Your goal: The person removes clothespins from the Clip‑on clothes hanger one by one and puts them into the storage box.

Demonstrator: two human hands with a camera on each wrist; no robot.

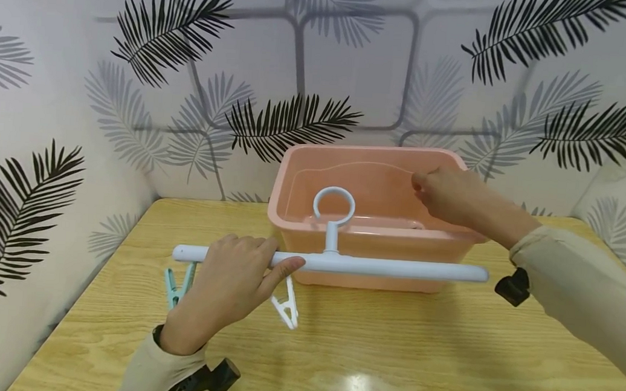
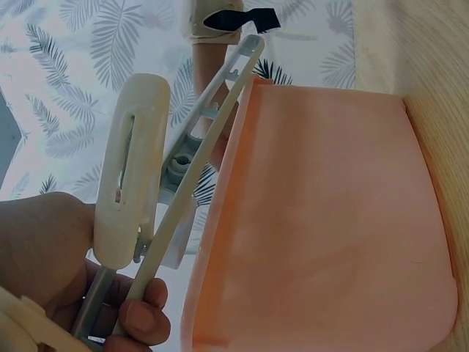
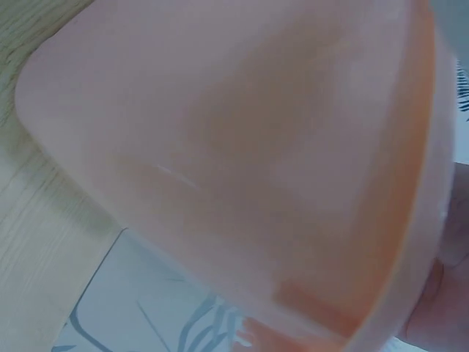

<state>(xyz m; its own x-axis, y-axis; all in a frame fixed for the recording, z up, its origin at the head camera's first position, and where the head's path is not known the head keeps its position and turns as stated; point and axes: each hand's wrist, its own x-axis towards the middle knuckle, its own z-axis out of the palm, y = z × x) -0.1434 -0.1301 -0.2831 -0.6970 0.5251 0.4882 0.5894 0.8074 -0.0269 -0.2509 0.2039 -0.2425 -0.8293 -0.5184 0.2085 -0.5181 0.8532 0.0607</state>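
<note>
Before a leaf-patterned wall (image 1: pixel 322 69), the table (image 1: pixel 368 339) bears a pink basin (image 1: pixel 397 232) at its far side, partly blocked by a white hanger (image 1: pixel 395 268). The left hand (image 1: pixel 233 278) grips the hanger left of its hook (image 1: pixel 335 190); the right hand (image 1: pixel 449 196) curls over the basin's right part, its hold unclear. Below the hanger are a white clip (image 1: pixel 287 309) and a teal clip (image 1: pixel 173 295).

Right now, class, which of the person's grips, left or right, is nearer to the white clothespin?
Left. The left grip holds the hanger bar right beside the white clothespin; the right grip is farther off, at the pink basin's right end.
</note>
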